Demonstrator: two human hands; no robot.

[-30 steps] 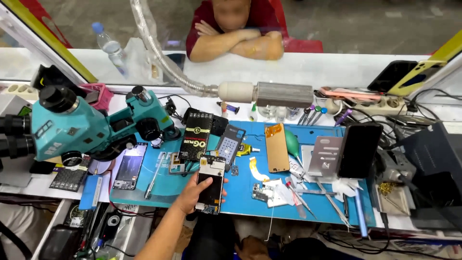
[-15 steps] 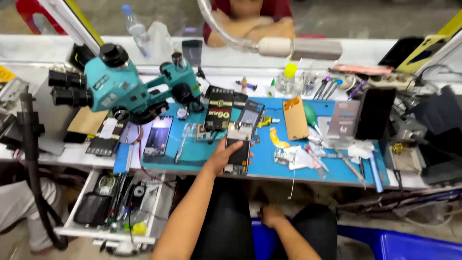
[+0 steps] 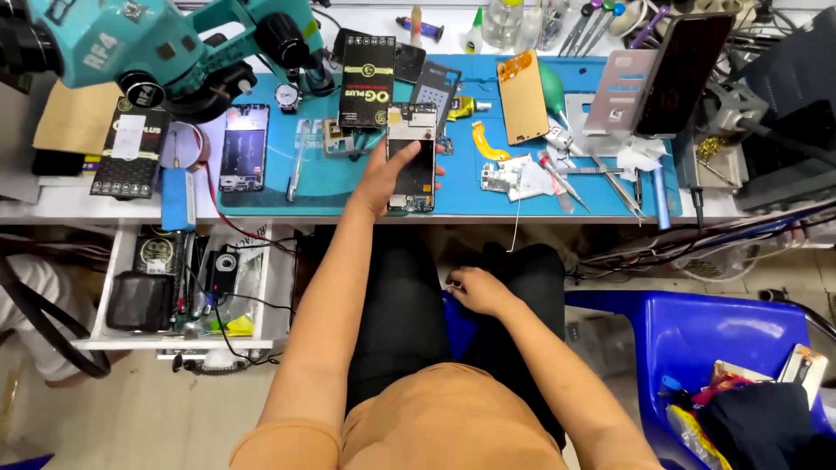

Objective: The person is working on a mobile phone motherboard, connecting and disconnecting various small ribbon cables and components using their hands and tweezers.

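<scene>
Blue mat on a cluttered counter, left hand on an opened phone.

Head view: the left hand [image 3: 383, 178] reaches to the front edge of the counter [image 3: 52, 209] and lies on the left side of an opened phone [image 3: 412, 158], thumb over its dark face and fingers against its edge in a loose grip; the phone lies flat on the blue mat [image 3: 331, 178], near the mat's front edge and about mid-counter. The right hand [image 3: 477, 290] rests on the person's lap below the counter, fingers curled, holding nothing visible. A teal microscope [image 3: 148, 43] stands at the back left corner. A black box [image 3: 366, 70] lies behind the phone, an orange panel [image 3: 522, 96] to the right. An open drawer [image 3: 187, 278] hangs under the left end.
</scene>
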